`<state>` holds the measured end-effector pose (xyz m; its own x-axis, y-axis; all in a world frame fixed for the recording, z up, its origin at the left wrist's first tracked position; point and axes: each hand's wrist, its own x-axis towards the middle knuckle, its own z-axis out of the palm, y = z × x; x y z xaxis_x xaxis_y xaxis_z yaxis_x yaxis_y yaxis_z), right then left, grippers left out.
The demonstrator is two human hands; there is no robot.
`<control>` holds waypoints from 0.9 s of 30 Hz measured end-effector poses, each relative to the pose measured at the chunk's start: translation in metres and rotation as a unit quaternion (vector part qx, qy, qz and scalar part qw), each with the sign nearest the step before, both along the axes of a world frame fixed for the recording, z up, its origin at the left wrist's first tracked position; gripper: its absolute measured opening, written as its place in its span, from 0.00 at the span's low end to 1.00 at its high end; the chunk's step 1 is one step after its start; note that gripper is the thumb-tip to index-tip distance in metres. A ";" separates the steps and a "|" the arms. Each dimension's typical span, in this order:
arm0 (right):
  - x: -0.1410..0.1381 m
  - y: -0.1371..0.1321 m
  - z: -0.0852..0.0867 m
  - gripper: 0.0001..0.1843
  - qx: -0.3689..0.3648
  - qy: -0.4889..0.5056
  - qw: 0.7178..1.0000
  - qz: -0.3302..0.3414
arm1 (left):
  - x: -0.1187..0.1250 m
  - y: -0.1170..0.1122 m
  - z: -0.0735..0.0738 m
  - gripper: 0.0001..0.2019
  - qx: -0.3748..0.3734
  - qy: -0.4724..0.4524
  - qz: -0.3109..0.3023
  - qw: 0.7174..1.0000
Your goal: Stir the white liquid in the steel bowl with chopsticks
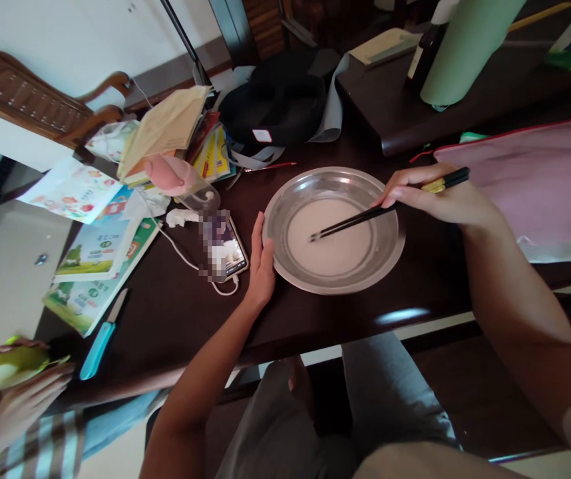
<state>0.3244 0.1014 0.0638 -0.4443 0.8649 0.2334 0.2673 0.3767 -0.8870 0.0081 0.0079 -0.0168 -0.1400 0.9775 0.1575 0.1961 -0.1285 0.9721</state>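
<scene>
A round metal basin (333,285) stands on the dark table with a milky white liquid (333,256) in its bottom. My right hand (430,193) is closed around a pair of black chopsticks (353,221) with gold near their upper ends. Their tips reach down into the liquid, left of its middle. My left hand (261,263) rests against the basin's left rim, its fingers stretched along the outside. Just left of that hand lies a phone (233,249) with a lit screen and a white cable plugged in.
A knife (100,349) with a blue handle lies at the left, near booklets (93,256). Another person's hand (30,399) is beside a green fruit (10,366). Behind are a pink-capped bottle (186,183), a black bag (275,110), a green cylinder (468,53) and a pink pouch (550,173).
</scene>
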 end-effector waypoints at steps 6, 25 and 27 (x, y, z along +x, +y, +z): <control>0.012 0.004 -0.002 0.18 0.026 0.054 0.994 -0.087 | 0.000 0.000 0.001 0.31 -0.005 0.001 0.003 1.000; 0.001 -0.001 0.000 0.15 -0.010 -0.003 1.000 0.011 | 0.002 0.000 -0.001 0.29 -0.004 0.007 0.005 1.000; 0.004 0.002 -0.001 0.15 0.011 -0.001 0.999 -0.051 | 0.002 0.000 0.000 0.29 -0.002 0.008 0.006 1.000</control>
